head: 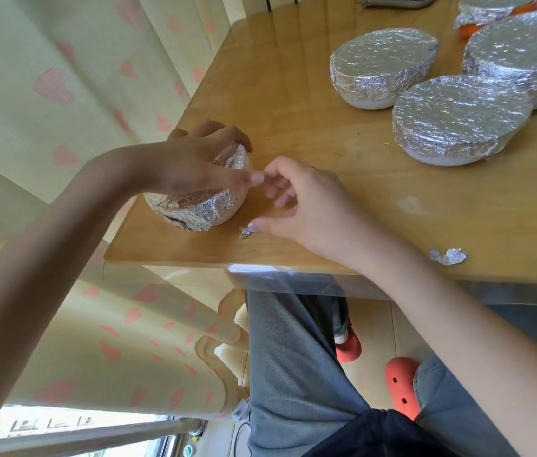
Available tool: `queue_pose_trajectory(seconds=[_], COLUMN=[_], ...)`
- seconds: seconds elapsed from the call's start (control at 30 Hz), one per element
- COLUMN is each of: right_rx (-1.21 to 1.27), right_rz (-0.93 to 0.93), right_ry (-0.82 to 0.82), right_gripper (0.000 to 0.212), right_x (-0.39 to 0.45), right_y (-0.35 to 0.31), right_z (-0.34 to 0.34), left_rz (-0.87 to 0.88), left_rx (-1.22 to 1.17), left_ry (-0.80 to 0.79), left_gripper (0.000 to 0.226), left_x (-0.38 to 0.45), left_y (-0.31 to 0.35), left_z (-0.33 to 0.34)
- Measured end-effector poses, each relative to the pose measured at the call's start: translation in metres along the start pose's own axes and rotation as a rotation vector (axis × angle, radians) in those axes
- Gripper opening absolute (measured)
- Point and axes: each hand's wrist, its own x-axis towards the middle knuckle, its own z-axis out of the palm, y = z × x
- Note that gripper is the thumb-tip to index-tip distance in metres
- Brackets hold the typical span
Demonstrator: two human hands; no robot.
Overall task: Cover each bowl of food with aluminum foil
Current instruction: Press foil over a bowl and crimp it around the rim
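Observation:
A small white bowl point(227, 211) wrapped in crinkled aluminum foil point(194, 206) stands near the left corner of the wooden table point(342, 192). My left hand point(194, 159) lies over its top, fingers curled round the foil-covered rim. Just right of the bowl hovers my right hand point(300, 206), fingers loosely bent and holding nothing; its thumb tip is beside a tiny foil scrap point(244, 232). Three foil-covered white bowls point(382, 65), point(458, 118), point(524, 51) sit at the back right.
A crumpled foil scrap point(448, 256) lies near the table's front edge. Another foil-covered dish over something orange point(491, 11) sits at the far right back. A heart-patterned curtain point(62, 94) hangs left of the table. My legs and orange slippers show below.

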Motion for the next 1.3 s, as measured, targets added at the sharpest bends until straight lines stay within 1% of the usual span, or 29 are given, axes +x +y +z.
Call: queue_pose_trajectory(seconds=[0.07, 0.13, 0.2, 0.27, 0.33, 0.37, 0.43, 0.57, 0.63, 0.7, 0.8, 0.83, 0.9, 0.97, 1.03, 1.1, 1.2, 1.3], right_rx=[0.005, 0.015, 0.015, -0.002, -0.002, 0.001, 0.004, 0.051, 0.1, 0.129, 0.211, 0.211, 0.134, 0.063, 0.056, 0.102, 0.115, 0.082], right_rz=[0.019, 0.029, 0.041, 0.05, 0.034, 0.02, 0.006, 0.023, 0.026, 0.024, 0.049, 0.072, 0.108, 0.11, 0.1, 0.08, -0.017, -0.069], right_ry=[0.011, 0.053, 0.094, 0.092, 0.081, 0.079, 0.056, -0.07, -0.069, -0.045, -0.088, -0.114, -0.156, -0.173, -0.14, -0.067, 0.003, 0.005], right_gripper=[0.055, 0.053, 0.049, 0.046, 0.036, 0.031, 0.028, 0.035, 0.034, 0.027, 0.026, 0.027, 0.031, 0.035, 0.034, 0.03, 0.03, 0.037], right_x=[0.002, 0.007, 0.017, 0.029, 0.039, 0.043, 0.049, 0.054, 0.055, 0.057, 0.061, 0.064, 0.072, 0.075, 0.073, 0.061, 0.034, 0.02], right_y=[0.0, 0.002, 0.003, 0.003, 0.001, 0.001, 0.001, 0.009, 0.012, 0.014, 0.012, 0.011, 0.008, 0.004, 0.005, 0.007, 0.007, 0.0], right_z=[0.004, 0.002, -0.001, -0.003, -0.002, -0.002, -0.005, -0.015, -0.015, -0.011, -0.011, -0.013, -0.017, -0.02, -0.019, -0.017, -0.012, -0.003], left_rz=[0.035, 0.066, 0.094, 0.129, 0.162, 0.172, 0.176, 0.157, 0.154, 0.154, 0.147, 0.143, 0.132, 0.124, 0.109, 0.088, 0.045, 0.052], left_rx=[-0.048, -0.041, 0.029, 0.042, 0.034, 0.036, 0.039, 0.043, 0.035, 0.036, 0.055, 0.061, 0.067, 0.066, 0.06, 0.057, 0.052, 0.034], left_ry=[-0.047, -0.083, -0.147, -0.165, -0.133, -0.119, -0.103, -0.115, -0.11, -0.103, -0.115, -0.12, -0.121, -0.12, -0.129, -0.13, -0.113, -0.125], left_gripper=[0.101, 0.106, 0.112, 0.105, 0.097, 0.095, 0.094, 0.094, 0.093, 0.093, 0.094, 0.095, 0.096, 0.095, 0.093, 0.091, 0.091, 0.103], left_x=[-0.005, -0.008, -0.009, -0.006, -0.002, -0.001, 0.0, 0.0, 0.0, 0.0, 0.0, 0.0, 0.001, 0.0, -0.001, -0.003, -0.004, -0.005], left_y=[-0.005, -0.012, -0.016, -0.015, -0.015, -0.015, -0.016, -0.014, -0.013, -0.013, -0.012, -0.012, -0.011, -0.011, -0.009, -0.007, -0.007, -0.01], left_z=[-0.008, -0.015, -0.017, -0.015, -0.015, -0.014, -0.014, -0.013, -0.014, -0.013, -0.013, -0.014, -0.014, -0.014, -0.015, -0.015, -0.013, -0.013])
